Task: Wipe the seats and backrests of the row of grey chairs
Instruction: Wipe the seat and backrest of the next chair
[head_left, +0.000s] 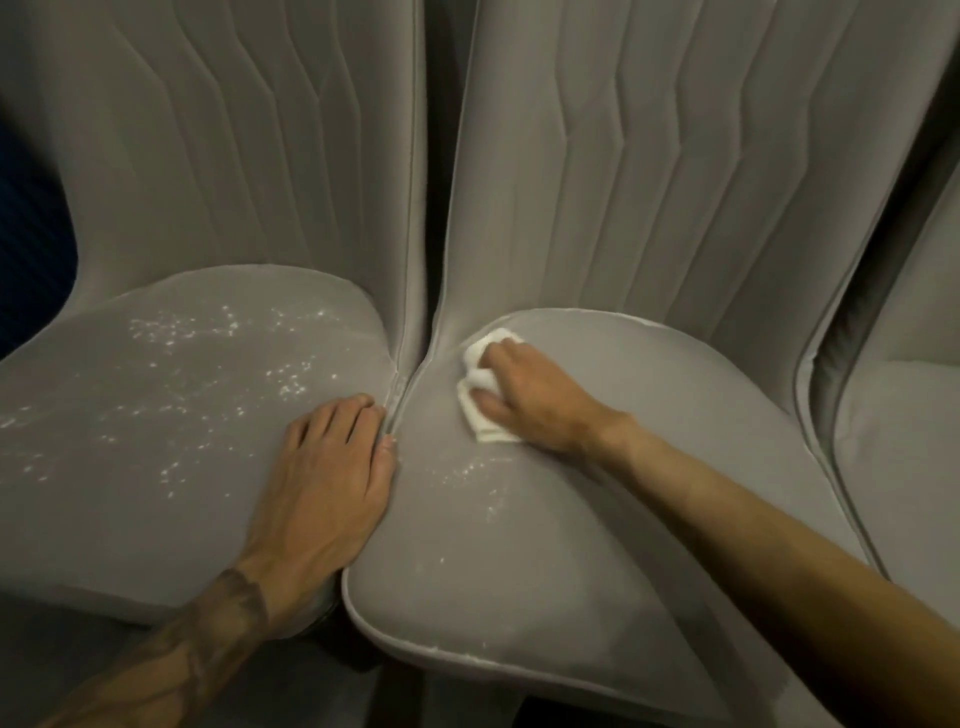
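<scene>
While our right hand (524, 395) presses the white cloth (480, 366) onto the middle seat (519, 571), fingers curled over it at the seat's back left corner, our left hand (332, 467) rests flat, fingers straight and together, on the neighbouring seat (130, 426) just left of it. We judge this seat part wiped; next the cloth should sweep forward through the white specks (483, 467) near its left edge.
</scene>
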